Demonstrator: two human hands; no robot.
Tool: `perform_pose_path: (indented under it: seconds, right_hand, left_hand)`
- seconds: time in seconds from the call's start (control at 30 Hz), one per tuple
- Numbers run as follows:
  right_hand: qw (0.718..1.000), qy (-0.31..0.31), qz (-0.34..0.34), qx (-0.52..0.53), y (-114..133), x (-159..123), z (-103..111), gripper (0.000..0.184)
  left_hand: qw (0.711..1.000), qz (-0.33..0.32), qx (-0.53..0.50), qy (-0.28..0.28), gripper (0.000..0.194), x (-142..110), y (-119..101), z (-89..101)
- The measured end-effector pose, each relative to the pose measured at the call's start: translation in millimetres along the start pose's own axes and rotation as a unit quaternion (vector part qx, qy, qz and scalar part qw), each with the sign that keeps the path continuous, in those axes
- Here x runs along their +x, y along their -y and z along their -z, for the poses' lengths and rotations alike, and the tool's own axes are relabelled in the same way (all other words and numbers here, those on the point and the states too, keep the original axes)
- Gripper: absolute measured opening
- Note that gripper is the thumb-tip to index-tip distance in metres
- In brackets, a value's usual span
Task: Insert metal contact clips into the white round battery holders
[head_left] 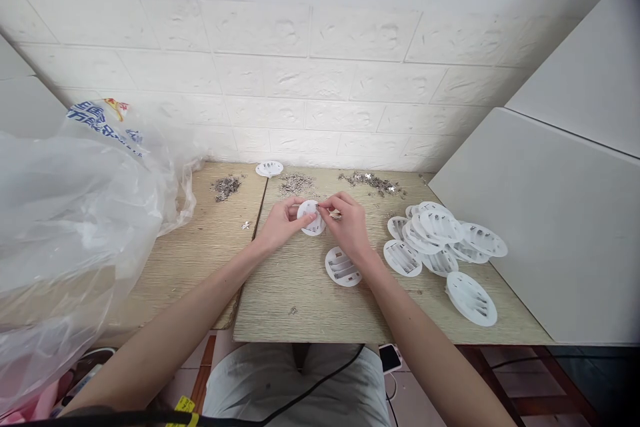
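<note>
You can pass across the bare tabletop (pixel 280 287) on your side of your left hand (pixel 284 221). Rightward, a heap of white discs (pixel 435 233) blocks you; 1 loose disc (pixel 343 267) lies by your right wrist (pixel 365 255). 3 metal-part piles (pixel 296 185) crowd the wall (pixel 345 113). Leftward, a plastic bag (pixel 100 213) bulges in, seemingly hiding some table.

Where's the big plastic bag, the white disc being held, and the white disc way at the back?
Plastic bag (pixel 100 213): head view, its side.
Held white disc (pixel 314 227): head view, lower face.
Back white disc (pixel 269 169): head view, middle.
</note>
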State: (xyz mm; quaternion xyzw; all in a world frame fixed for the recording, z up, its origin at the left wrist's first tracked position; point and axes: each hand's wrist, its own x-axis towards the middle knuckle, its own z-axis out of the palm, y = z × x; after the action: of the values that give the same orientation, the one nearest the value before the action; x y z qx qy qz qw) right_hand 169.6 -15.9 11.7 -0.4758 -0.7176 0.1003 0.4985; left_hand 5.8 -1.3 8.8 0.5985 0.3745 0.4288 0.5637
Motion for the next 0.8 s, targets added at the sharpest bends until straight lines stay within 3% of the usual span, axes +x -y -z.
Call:
perform_pose_path:
  seconds: [0.23, 0.4, 0.53, 0.63, 0.8]
  right_hand:
    - [0.994, 0.095, -0.035, 0.032, -2.4, 1.7, 0.1, 0.013]
    - [0.982, 0.1, -0.131, 0.095, -1.7, 4.7, 1.7, 0.004]
    - [0.967, 0.111, -0.189, 0.126, 0.5, 6.2, 4.0, 0.01]
    - [0.971, 0.107, -0.177, 0.116, 1.7, 6.7, 5.6, 0.011]
    - [0.989, 0.116, -0.073, 0.055, 0.0, 5.4, 6.0, 0.009]
  left_hand:
    - [0.999, 0.016, 0.048, -0.019, 0.034, -0.1, 3.4, 0.1]
    - [0.998, 0.033, 0.041, -0.022, 0.036, -0.4, 4.3, 0.1]
    - [0.998, 0.046, 0.014, -0.026, 0.035, 0.3, 4.7, 1.0]
    - [0.998, 0.055, -0.014, -0.027, 0.036, 1.0, 2.9, 1.4]
    - [0.996, 0.063, -0.044, -0.041, 0.038, 1.8, -0.9, 0.6]
